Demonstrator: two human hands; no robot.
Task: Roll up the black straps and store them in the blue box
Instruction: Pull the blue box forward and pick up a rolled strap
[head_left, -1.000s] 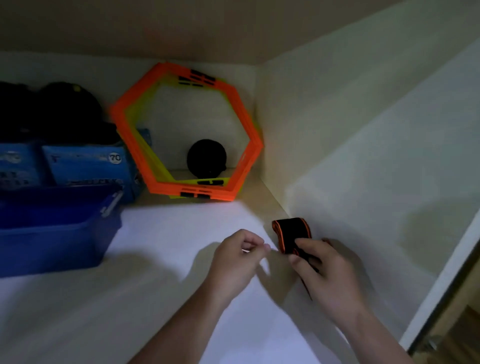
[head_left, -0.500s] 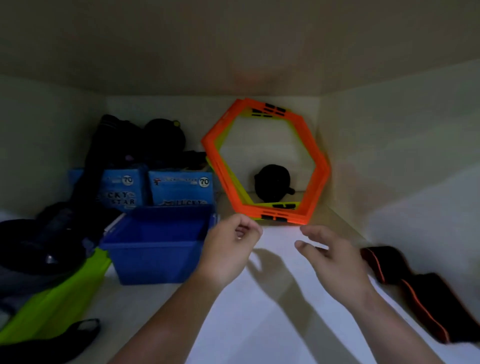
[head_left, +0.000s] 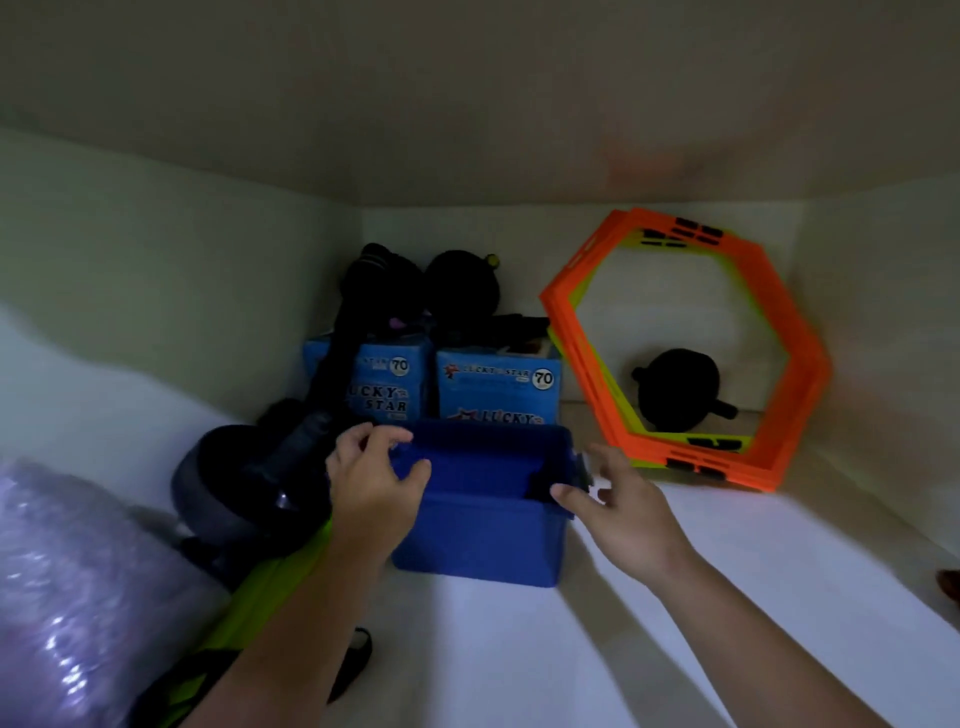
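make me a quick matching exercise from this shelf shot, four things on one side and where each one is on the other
Things:
1. left hand
2. right hand
3. orange hexagon frames
4. Lucky Star cartons

Places:
A. leaning against the back wall
B. behind the blue box
C. at the box's right rim
D. on the box's left rim

Pairs: 1-D, 2-C, 3-A, 4-B

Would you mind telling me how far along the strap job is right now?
Nothing looks stored yet: no strap is clearly visible in the blue box. Both hands are at it, the left hand on its left rim, the right hand open by its right edge. Neither holds a strap, so fetching and storing remain.
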